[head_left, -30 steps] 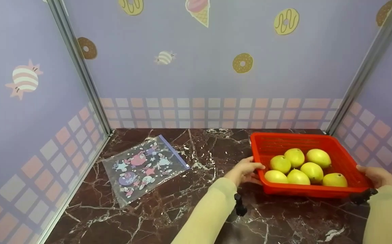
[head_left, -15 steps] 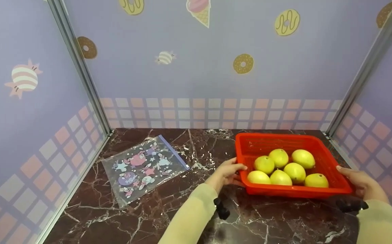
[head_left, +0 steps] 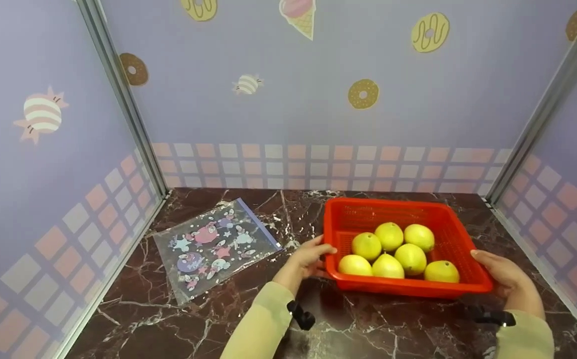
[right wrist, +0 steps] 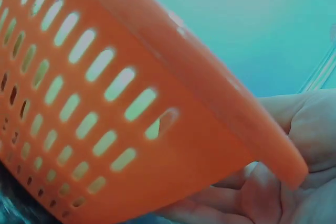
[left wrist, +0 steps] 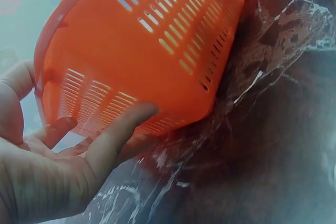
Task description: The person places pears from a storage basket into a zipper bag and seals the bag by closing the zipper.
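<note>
A red slotted plastic basket (head_left: 393, 286) holds several yellow-green round fruits (head_left: 411, 259), and both hands grip it by its short ends. My left hand (head_left: 308, 258) has its thumb over the left rim; in the left wrist view its fingers (left wrist: 113, 135) spread against the slotted end wall from outside. On the opposite end, my right hand (head_left: 507, 279) lays its thumb on the rim, while its other fingers reach under the rim along the outer wall in the right wrist view. How far the basket stands off the table, if at all, I cannot tell.
Left of the basket, a clear zip bag (head_left: 213, 249) with cartoon prints and a purple slider edge lies flat on the dark red marbled table (head_left: 133, 319). Purple patterned panels (head_left: 318, 114) with metal corner posts enclose the back and both sides.
The basket, with the fruits inside and both hands on it, has moved left and slightly toward me. The zip bag lies where it was.
</note>
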`<state>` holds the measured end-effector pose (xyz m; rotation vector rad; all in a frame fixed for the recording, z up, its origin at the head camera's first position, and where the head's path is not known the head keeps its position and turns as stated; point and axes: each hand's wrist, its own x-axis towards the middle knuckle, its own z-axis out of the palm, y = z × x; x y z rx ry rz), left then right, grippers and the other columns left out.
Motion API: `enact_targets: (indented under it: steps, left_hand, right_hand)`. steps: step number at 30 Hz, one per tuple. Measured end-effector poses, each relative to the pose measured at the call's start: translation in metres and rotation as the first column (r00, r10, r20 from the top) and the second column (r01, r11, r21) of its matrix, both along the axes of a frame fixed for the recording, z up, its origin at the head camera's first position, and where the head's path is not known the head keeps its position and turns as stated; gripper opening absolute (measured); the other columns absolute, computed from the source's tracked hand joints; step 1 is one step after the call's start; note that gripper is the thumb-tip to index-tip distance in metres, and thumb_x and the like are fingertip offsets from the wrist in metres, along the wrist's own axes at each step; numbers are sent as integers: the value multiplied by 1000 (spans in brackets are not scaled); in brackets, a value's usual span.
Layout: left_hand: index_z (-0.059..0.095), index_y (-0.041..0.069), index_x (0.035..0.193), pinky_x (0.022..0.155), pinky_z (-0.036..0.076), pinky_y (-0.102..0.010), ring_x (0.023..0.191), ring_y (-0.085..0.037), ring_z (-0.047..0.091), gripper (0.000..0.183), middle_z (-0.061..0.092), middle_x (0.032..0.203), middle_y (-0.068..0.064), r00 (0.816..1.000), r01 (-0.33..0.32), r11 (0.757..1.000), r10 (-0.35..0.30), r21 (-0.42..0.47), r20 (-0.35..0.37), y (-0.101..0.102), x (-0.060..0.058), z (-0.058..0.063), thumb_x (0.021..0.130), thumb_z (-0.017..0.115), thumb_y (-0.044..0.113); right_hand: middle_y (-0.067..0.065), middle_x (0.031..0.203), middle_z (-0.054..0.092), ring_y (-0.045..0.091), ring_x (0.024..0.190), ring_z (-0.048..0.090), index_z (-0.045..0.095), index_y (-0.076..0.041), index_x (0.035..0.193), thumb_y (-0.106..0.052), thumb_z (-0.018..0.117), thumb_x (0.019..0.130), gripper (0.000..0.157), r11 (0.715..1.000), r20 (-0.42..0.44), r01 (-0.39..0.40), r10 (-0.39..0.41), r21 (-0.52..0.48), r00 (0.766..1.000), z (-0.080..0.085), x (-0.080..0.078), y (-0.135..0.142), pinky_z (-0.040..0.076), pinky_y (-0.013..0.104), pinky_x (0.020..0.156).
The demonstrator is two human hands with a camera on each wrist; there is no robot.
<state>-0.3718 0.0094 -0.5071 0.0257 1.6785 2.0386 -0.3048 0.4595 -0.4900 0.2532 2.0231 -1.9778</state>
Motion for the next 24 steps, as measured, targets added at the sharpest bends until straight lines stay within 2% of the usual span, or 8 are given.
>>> enact_targets:
  steps: [2,4,6,8,11,17,24]
  left_hand:
    - [43,16,155,83,60,-57,91,-33,73,72,55,142,-30,1000,6,1000,-7,-8,-15,-7,1,-2,87,65,10]
    - [40,15,157,82,60,-56,92,-33,73,73,54,143,-30,1000,10,1000,-10,-13,-23,-16,3,-4,88,64,11]
    - [39,14,157,83,60,-55,95,-33,72,72,53,144,-30,1000,14,1000,-14,-13,-28,-26,5,-6,89,63,12]
    - [37,16,159,84,60,-55,99,-34,71,73,52,145,-30,999,19,1000,-19,-7,-30,-36,8,-8,91,62,13]
    - [31,18,162,85,60,-53,101,-33,71,76,51,146,-30,999,29,1000,-29,-2,-38,-53,14,-11,92,62,15]
    - [26,21,164,83,61,-49,99,-29,72,79,50,146,-32,998,42,999,-41,14,-47,-88,23,-14,93,61,17]
    - [24,18,164,85,60,-48,102,-26,71,77,51,147,-31,995,84,996,-83,14,-63,-114,22,-10,95,59,16]
  right_hand:
    - [-8,97,71,12,91,72,61,-25,124,-33,50,108,21,1000,-6,6,-6,-7,1000,-2,2,-7,62,34,81]
    - [-7,97,71,13,91,72,53,-17,139,-34,52,108,36,1000,-8,14,-14,-8,1000,-4,2,-14,62,35,81]
    - [-8,100,71,13,93,72,33,-6,156,-34,51,108,59,1000,-15,-4,4,-14,1000,-5,3,-22,62,36,82]
    - [-9,102,70,12,95,72,13,1,162,-34,51,108,74,1000,-18,-15,15,-17,1000,-6,4,-30,62,35,84]
    - [-10,106,69,11,98,71,-3,4,162,-33,49,109,83,998,-33,-53,52,-23,998,-7,4,-43,61,36,86]
    - [-5,114,70,15,105,71,-2,4,162,-32,51,108,83,991,-40,-106,104,-77,994,-10,1,-69,60,42,91]
    - [-3,119,70,16,106,71,-2,3,162,-30,46,110,78,978,-68,-173,166,-113,984,-12,-4,-88,61,45,90]
